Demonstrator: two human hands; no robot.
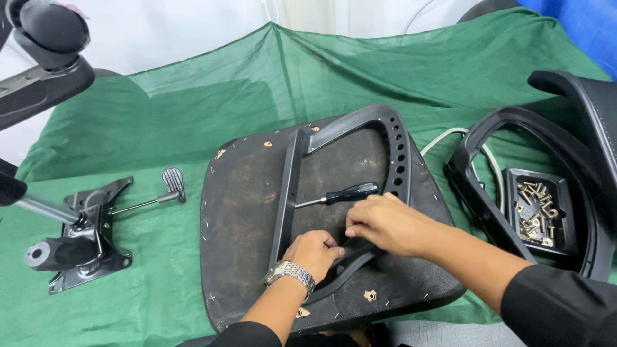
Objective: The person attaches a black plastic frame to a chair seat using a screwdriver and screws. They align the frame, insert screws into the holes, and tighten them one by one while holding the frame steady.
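Head view: an upturned chair seat (257, 257) is lying on the green-draped table (160, 115), a black armrest frame (292, 186) resting on it. The left hand (315, 252) and right hand (385, 223) are both pressing closed grips on the frame's lower bar. A screwdriver (340, 194) is lying just beyond.

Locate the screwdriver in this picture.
In the head view, the screwdriver lies mid-frame on the upturned seat base, inside the armrest frame, just beyond the right hand.
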